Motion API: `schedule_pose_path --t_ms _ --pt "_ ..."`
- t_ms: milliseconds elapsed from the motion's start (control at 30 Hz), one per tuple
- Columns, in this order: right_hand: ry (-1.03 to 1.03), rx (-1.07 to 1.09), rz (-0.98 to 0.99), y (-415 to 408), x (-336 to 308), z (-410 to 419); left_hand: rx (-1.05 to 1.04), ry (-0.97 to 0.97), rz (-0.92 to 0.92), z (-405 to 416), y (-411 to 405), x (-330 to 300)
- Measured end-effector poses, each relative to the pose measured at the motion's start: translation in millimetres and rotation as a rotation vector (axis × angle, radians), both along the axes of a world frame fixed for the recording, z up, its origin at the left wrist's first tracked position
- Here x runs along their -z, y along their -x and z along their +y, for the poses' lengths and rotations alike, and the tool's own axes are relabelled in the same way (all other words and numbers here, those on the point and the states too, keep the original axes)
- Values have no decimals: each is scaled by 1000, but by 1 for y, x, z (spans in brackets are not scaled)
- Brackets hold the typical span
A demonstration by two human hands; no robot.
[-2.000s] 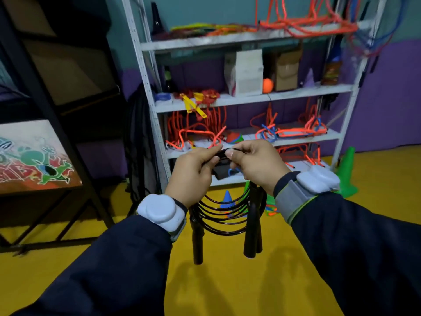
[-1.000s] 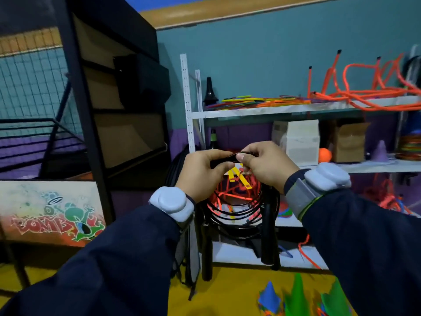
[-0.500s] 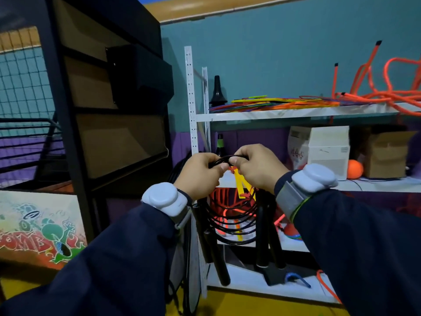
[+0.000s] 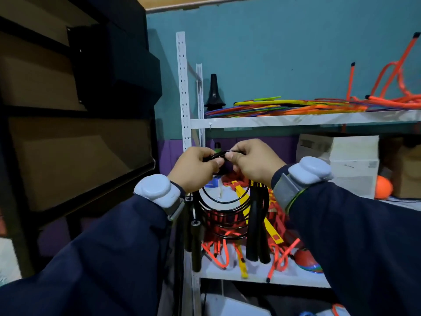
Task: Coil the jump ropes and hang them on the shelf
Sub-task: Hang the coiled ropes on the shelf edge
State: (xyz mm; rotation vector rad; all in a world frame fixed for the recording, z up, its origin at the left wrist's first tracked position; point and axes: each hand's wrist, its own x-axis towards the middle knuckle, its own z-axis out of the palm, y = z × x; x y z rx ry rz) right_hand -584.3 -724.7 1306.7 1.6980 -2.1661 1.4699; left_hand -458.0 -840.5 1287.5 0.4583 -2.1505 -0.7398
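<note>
Teal wall (image 4: 284, 53) over purple band (image 4: 169, 153); dark shelving unit (image 4: 75, 124) stood left, dim light, brown trim at top.

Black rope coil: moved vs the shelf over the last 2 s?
Yes. The coil rose from the lower shelves to just under the top shelf, nearer its left post.

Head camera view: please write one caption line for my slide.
Both hands, left and right, hold a coiled black jump rope by its top in front of a white metal shelf.

Held up before the shelf (image 4: 296, 120): coiled jump rope (image 4: 224, 215), left hand (image 4: 193, 169) and right hand (image 4: 255, 163) side by side atop it.
</note>
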Motion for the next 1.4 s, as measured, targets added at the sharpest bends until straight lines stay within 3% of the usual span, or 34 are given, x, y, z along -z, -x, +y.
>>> schedule_pose_path --t_ms 267,500,900,1133,1400 --pt "16 7 41 93 -5 -110 89 5 101 -114 90 -3" --pt "2 -2 95 168 -14 -195 41 13 118 -195 157 -16" --pt "114 -201 -77 242 -26 -335 93 -24 147 -337 223 -36" --pt "162 -37 -91 259 -34 -406 132 -40 158 -412 249 -44" --pt "290 191 60 282 -44 -464 126 -41 285 -465 285 -59"
